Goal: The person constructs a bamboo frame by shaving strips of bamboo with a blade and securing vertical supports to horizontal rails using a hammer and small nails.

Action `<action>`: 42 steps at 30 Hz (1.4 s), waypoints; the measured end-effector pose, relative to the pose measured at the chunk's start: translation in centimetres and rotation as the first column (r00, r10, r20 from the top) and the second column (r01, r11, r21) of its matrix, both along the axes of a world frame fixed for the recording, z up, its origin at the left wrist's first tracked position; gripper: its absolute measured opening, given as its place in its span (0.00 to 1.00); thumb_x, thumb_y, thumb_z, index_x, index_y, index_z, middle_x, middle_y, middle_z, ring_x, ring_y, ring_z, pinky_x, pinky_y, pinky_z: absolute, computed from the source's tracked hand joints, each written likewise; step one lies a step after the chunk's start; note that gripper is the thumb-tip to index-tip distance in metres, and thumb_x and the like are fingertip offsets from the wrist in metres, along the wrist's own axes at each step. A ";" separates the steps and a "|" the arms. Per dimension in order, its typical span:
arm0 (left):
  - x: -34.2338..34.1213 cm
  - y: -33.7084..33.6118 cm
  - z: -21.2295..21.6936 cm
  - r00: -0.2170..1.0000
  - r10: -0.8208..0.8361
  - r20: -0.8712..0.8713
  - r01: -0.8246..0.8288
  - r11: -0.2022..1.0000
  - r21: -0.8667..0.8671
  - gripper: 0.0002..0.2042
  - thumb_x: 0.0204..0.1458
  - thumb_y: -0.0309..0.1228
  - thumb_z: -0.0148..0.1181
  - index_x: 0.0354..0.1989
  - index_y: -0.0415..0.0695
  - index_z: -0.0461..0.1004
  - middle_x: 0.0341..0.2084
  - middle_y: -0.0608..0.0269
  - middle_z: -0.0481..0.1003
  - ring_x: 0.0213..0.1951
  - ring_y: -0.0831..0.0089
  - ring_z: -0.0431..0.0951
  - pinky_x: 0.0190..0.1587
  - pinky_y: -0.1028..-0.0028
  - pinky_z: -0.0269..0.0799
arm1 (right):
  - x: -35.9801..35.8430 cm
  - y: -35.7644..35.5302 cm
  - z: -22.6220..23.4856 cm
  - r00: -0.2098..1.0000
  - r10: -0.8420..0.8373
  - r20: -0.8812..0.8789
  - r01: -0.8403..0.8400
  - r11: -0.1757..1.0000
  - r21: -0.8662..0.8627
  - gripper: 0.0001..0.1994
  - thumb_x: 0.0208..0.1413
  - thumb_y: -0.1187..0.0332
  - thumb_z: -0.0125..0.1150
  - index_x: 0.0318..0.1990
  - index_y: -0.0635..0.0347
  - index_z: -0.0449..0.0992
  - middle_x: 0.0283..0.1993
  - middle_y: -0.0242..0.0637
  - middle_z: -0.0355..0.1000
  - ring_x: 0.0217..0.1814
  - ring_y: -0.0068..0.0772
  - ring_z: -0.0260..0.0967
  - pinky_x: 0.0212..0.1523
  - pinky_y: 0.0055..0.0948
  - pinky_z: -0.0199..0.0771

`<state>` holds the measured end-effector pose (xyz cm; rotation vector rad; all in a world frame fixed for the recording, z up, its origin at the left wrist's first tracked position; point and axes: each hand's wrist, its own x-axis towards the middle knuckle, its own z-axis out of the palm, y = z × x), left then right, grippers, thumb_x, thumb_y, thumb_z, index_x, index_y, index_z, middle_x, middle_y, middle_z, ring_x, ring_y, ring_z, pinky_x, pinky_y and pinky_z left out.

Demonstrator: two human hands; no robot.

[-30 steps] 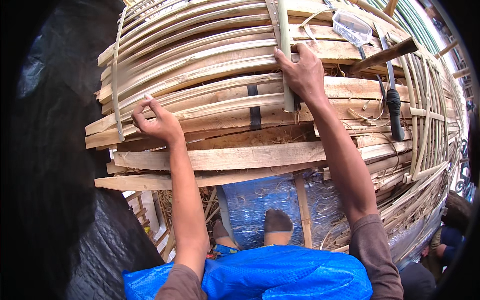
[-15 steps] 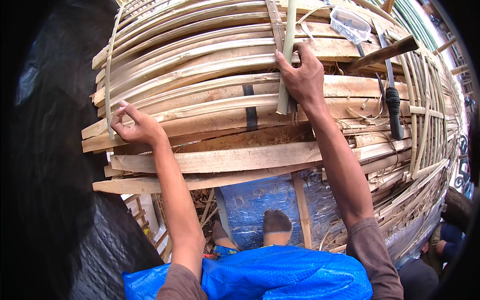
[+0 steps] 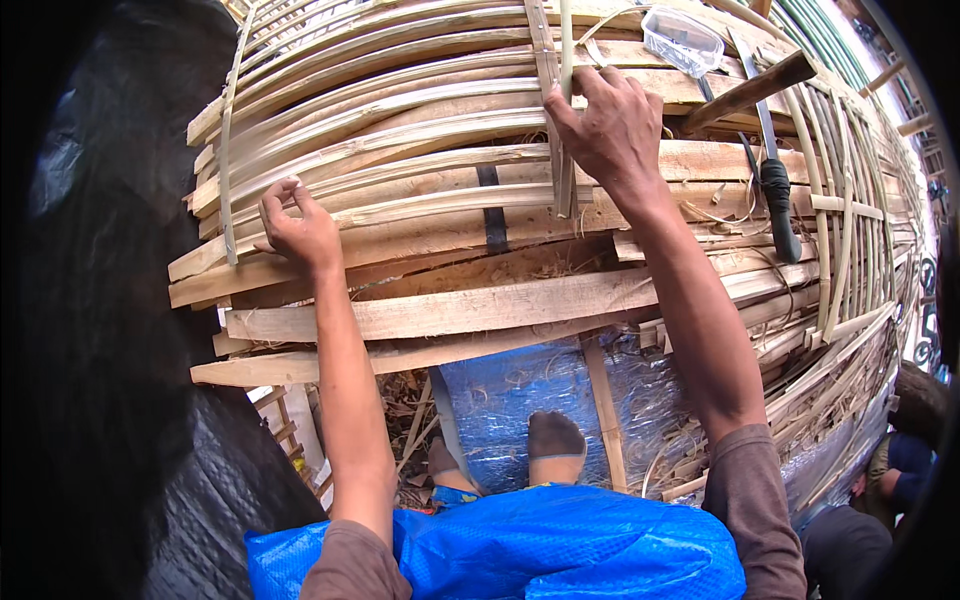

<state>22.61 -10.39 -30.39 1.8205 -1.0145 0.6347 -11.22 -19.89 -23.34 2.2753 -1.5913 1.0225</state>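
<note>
Long split-bamboo slats [image 3: 440, 141] lie side by side across a stack of pale wooden boards [image 3: 440, 308]. My right hand [image 3: 612, 130] is closed round a greenish bamboo strip [image 3: 566, 40], thumb on one side and fingers on the other. That strip crosses the slats beside a flat brownish crosspiece [image 3: 543, 50]. Over the slats' left part is my left hand [image 3: 302, 230], its fingers curled and the thumb meeting the forefinger; whether a slat is between them is hidden. A thin crosswise strip [image 3: 233, 150] lies left of it.
At the right lie a long blade with a black-wrapped handle [image 3: 780, 210], a wooden stick [image 3: 750, 92] and a clear plastic box [image 3: 683, 40]. A bamboo lattice [image 3: 845, 210] stands beyond. Black sheeting [image 3: 100, 300] hangs at left; blue sheeting [image 3: 510, 400] lies underfoot.
My left hand has moved right, away from the thin crosswise strip. My right hand has risen slightly, and the greenish strip has turned to show a narrower side, closer to the crosspiece.
</note>
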 end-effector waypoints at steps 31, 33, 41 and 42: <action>-9.7 2.8 2.7 0.866 -0.495 0.065 0.490 0.868 0.085 0.07 0.55 0.23 0.66 0.37 0.51 0.84 0.27 0.69 0.76 0.33 0.70 0.75 0.40 0.68 0.67 | 1.4 -1.0 -0.3 0.997 0.023 0.079 -0.041 0.971 0.237 0.16 0.62 0.57 0.59 0.45 0.62 0.71 0.29 0.53 0.79 0.33 0.55 0.80 0.39 0.50 0.76; -14.8 4.0 2.3 0.781 -0.623 -0.042 0.616 0.759 0.212 0.12 0.55 0.23 0.65 0.43 0.55 0.86 0.26 0.71 0.75 0.33 0.72 0.73 0.43 0.67 0.63 | 1.5 -1.3 -0.5 0.994 0.042 0.100 -0.063 0.976 0.209 0.16 0.63 0.56 0.59 0.45 0.61 0.71 0.28 0.54 0.78 0.33 0.56 0.80 0.38 0.51 0.76; -22.8 7.3 1.4 0.724 -0.614 -0.314 0.690 0.646 0.327 0.21 0.59 0.27 0.60 0.62 0.49 0.77 0.29 0.63 0.71 0.39 0.65 0.71 0.47 0.62 0.60 | 1.7 -1.0 -0.8 0.981 0.089 0.172 -0.111 0.986 0.126 0.14 0.62 0.57 0.61 0.41 0.60 0.71 0.25 0.53 0.77 0.31 0.62 0.78 0.36 0.53 0.75; -23.3 7.4 1.4 0.718 -0.612 -0.330 0.695 0.646 0.314 0.22 0.59 0.27 0.60 0.63 0.49 0.76 0.29 0.63 0.71 0.39 0.64 0.71 0.47 0.62 0.60 | 1.8 -1.0 -0.9 0.981 0.085 0.175 -0.106 0.987 0.118 0.14 0.62 0.57 0.61 0.41 0.60 0.71 0.25 0.53 0.77 0.31 0.61 0.78 0.36 0.53 0.75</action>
